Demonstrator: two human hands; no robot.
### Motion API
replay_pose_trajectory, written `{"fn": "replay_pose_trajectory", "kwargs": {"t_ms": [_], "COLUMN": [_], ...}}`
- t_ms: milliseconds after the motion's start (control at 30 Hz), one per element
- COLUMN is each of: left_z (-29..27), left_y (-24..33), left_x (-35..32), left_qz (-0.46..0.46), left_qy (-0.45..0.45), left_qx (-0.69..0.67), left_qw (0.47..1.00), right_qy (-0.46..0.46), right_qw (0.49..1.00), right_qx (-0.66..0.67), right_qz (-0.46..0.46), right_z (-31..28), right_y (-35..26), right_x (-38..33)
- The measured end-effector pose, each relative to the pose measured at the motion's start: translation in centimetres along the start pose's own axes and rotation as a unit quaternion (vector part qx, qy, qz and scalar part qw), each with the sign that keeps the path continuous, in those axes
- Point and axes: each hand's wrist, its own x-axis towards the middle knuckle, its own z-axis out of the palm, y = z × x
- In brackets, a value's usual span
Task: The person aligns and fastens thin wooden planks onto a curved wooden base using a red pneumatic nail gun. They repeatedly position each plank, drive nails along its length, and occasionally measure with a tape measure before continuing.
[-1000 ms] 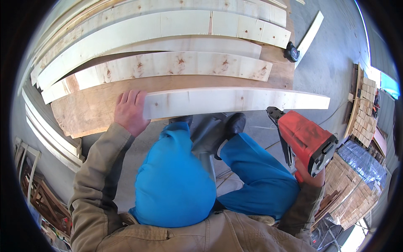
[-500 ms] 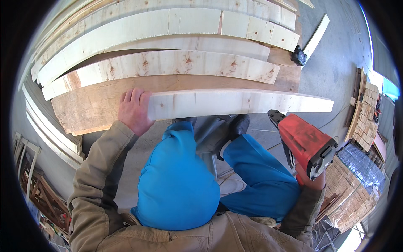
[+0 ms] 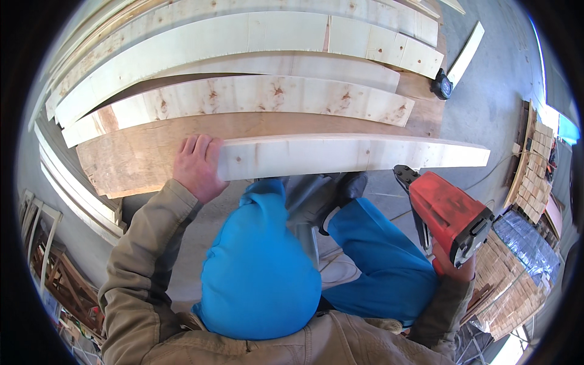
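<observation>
My left hand [image 3: 199, 167] is closed over the left end of a pale wooden board [image 3: 340, 153], fingers on its far edge. The board lies across in front of my knees, along the near side of a plywood-topped surface. My right hand [image 3: 453, 263] grips the handle of a red and black nail gun [image 3: 449, 210], which partly hides the fingers. The gun's black nose is at the board's near edge, right of its middle; whether they touch I cannot tell. A thin hose trails on the floor beyond the gun.
Several long boards [image 3: 243, 100] lie on the plywood [image 3: 131, 161] beyond the held board. A round black tape-measure-like object [image 3: 442, 86] sits at their right end. Wrapped bundles of wood pieces [image 3: 517, 267] stand at right; white strips [image 3: 79, 182] and wooden frames [image 3: 64, 280] are at left.
The view has shifted slightly, so everything appears a little lower and further right. Both hands keep their hold, and the nail gun stays by the board's near edge.
</observation>
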Motion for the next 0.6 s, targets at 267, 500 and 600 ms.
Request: {"fn": "replay_pose_trajectory", "kwargs": {"t_ms": [267,500,600], "left_z": [0.07,0.28,0.38], "left_y": [-0.06,-0.25,-0.28], "left_x": [0.06,-0.28,-0.45], "left_qz": [0.016,0.016,0.015], "left_qy": [0.017,0.0,-0.007], "left_qx": [0.005,-0.001,0.006], "left_qw": [1.0,1.0,1.0], "right_qy": [0.01,0.004,0.014], "right_qw": [0.998,1.0,1.0], "right_qx": [0.053,-0.006,0.012], "right_qz": [0.04,0.021,0.016], "right_z": [0.3,0.03,0.02], "right_y": [0.16,0.22,-0.03], "right_x": [-0.44,-0.5,-0.58]}}
